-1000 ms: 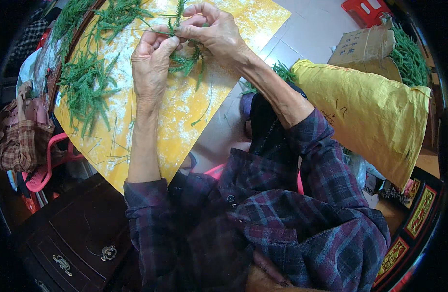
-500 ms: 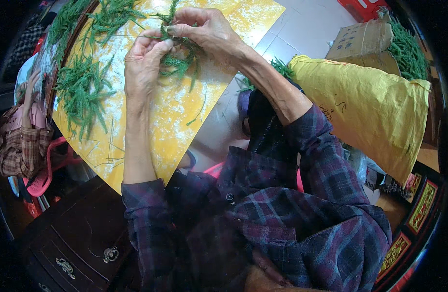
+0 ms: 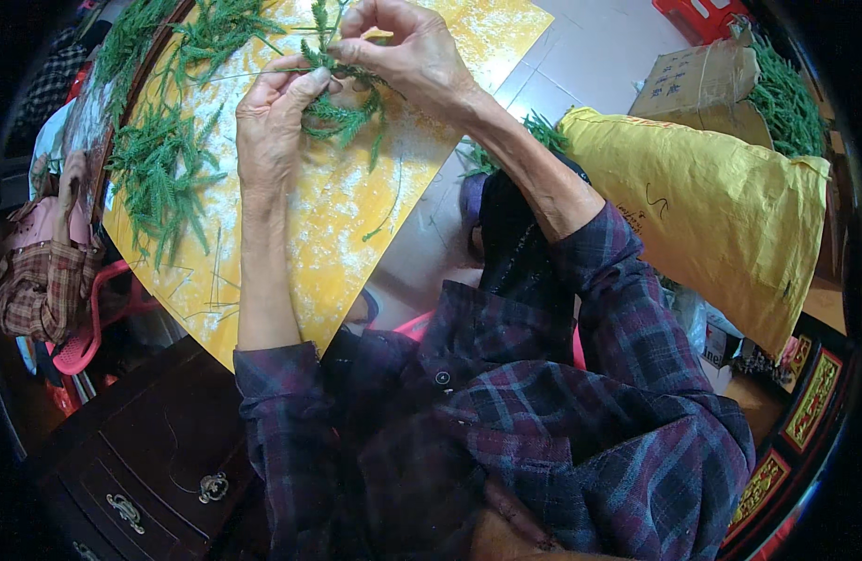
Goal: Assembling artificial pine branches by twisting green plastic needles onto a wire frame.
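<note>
Over the yellow tabletop (image 3: 351, 271), my left hand (image 3: 272, 126) pinches a feathery green sprig (image 3: 342, 120), which looks like artificial pine, between thumb and fingers. A thin stem sticks out leftward from that grip. My right hand (image 3: 412, 56) is closed at the upper part of the same sprig, thumb against bent fingers; the exact spot it pinches is too small to make out. Drooping needles hang below both hands. To the left of my left hand lies a loose pile of green sprigs (image 3: 159, 173), with another bunch (image 3: 220, 42) farther back.
White flecks and thin loose stems lie on the tabletop. At the left edge another person's plaid sleeve (image 3: 61, 280) shows beside a pink chair (image 3: 94, 323). To the right are a large yellow sack (image 3: 711, 206) and a cardboard box (image 3: 697, 89) with greenery. A dark drawer cabinet (image 3: 141, 439) stands lower left.
My right hand has shifted slightly up and right along the sprig, its fingers a little farther from my left thumb. The left grip stays. The other person's hand at the left has moved.
</note>
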A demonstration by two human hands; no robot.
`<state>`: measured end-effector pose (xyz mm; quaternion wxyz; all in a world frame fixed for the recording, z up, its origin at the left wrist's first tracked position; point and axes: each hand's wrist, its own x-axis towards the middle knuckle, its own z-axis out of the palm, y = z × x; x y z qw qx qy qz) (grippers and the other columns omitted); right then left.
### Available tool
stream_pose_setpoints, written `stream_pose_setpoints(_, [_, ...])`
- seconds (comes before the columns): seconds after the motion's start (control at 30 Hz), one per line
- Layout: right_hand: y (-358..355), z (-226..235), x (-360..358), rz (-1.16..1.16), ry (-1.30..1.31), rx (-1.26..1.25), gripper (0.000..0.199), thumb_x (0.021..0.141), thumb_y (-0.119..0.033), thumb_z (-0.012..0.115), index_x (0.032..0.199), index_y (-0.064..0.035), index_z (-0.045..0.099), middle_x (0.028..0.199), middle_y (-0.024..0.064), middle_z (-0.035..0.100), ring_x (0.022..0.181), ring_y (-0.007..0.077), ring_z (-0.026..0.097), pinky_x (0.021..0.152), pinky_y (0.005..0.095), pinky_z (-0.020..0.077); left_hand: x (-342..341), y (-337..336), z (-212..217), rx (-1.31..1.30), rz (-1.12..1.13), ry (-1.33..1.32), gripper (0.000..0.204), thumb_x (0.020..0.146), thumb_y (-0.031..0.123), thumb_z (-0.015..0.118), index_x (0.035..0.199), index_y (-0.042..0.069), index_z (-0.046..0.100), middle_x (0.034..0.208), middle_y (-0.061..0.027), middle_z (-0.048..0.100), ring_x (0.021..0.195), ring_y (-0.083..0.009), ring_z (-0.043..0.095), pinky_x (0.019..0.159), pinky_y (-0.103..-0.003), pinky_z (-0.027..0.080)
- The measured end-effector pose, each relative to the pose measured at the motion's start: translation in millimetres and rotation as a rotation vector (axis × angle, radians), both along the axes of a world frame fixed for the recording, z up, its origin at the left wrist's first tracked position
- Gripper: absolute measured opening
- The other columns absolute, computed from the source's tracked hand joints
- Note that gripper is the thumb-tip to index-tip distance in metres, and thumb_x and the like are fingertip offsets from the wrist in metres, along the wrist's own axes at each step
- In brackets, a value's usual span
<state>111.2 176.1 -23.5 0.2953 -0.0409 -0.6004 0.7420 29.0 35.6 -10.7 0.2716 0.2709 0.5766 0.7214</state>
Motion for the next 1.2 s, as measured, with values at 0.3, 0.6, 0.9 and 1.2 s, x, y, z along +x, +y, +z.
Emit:
stream_pose_setpoints(0.3, [-5.2, 0.9, -2.1, -0.218, 0.146, 0.764, 0.035, 0.061, -0.007, 0.072, 0.096, -0.0068, 0.067, 0.085, 0.0114, 0.061, 0.076, 0.0246, 0.062, 0.068, 0.0310, 0.0511, -7.3, -1.4, -8.0, 0.030, 0.072, -0.024, 0.018, 0.084, 0.002, 0.059, 0.102, -0.002, 0.057, 0.088, -0.0054, 0.064, 0.076, -0.0086, 0.060, 0.069, -0.021, 0.050])
stream_pose_setpoints(0.6, [-14.5, -1.5, 1.4, -0.358, 0.119, 0.929, 0.029, 0.071, -0.004, 0.071, 0.099, -0.0034, 0.066, 0.089, 0.0114, 0.063, 0.076, 0.0228, 0.064, 0.065, 0.0297, 0.0521, -0.9, 1.2, -10.0, 0.021, 0.087, 0.134, 0.016, 0.084, 0.001, 0.058, 0.099, -0.002, 0.059, 0.083, -0.0045, 0.063, 0.073, -0.0081, 0.058, 0.069, -0.021, 0.048])
stream_pose_setpoints(0.9, [-17.5, -3.1, 5.4, -0.429, 0.101, 0.987, 0.018, 0.074, -0.002, 0.068, 0.091, -0.0001, 0.065, 0.087, 0.0122, 0.062, 0.075, 0.0246, 0.065, 0.064, 0.0298, 0.0531, 0.1, 4.6, -9.8, -0.037, 0.138, 0.221, 0.016, 0.084, 0.003, 0.060, 0.099, -0.002, 0.059, 0.076, -0.0027, 0.062, 0.071, -0.0072, 0.057, 0.068, -0.020, 0.047])
stream_pose_setpoints(1.2, [-13.9, -1.0, 0.6, -0.498, 0.231, 1.020, 0.015, 0.072, -0.010, 0.066, 0.084, -0.0023, 0.061, 0.082, 0.0119, 0.058, 0.079, 0.0297, 0.061, 0.068, 0.0361, 0.0507, 0.8, 3.2, -7.7, 0.071, 0.068, -0.037, 0.021, 0.084, 0.005, 0.062, 0.101, -0.005, 0.056, 0.083, -0.0052, 0.063, 0.076, -0.0086, 0.057, 0.073, -0.020, 0.046])
